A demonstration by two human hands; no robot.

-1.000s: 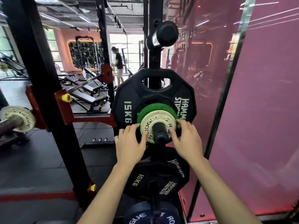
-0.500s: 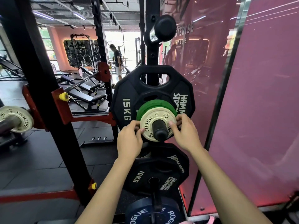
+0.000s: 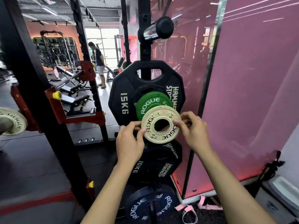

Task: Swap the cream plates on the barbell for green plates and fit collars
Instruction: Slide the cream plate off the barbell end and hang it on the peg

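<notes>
A small cream plate point(image 3: 161, 125) is held in the air in front of the storage peg, clear of it. My left hand point(image 3: 129, 143) pinches its left rim and my right hand point(image 3: 192, 131) pinches its right rim. Right behind it a green plate point(image 3: 152, 102) sits on the peg against a black 15 kg plate point(image 3: 123, 101). At the far left edge, another cream plate point(image 3: 12, 121) is on the barbell sleeve in the rack.
A black rack upright point(image 3: 40, 101) with red brackets stands at left. A bare chrome peg point(image 3: 155, 30) juts out above. A black 10 kg plate point(image 3: 155, 165) and a blue plate point(image 3: 150, 206) hang below. A pink glass wall point(image 3: 250, 94) is at right. A person point(image 3: 98, 62) stands far back.
Both hands have pulled the cream plate off the storage peg towards me. The green plate behind it now shows its face.
</notes>
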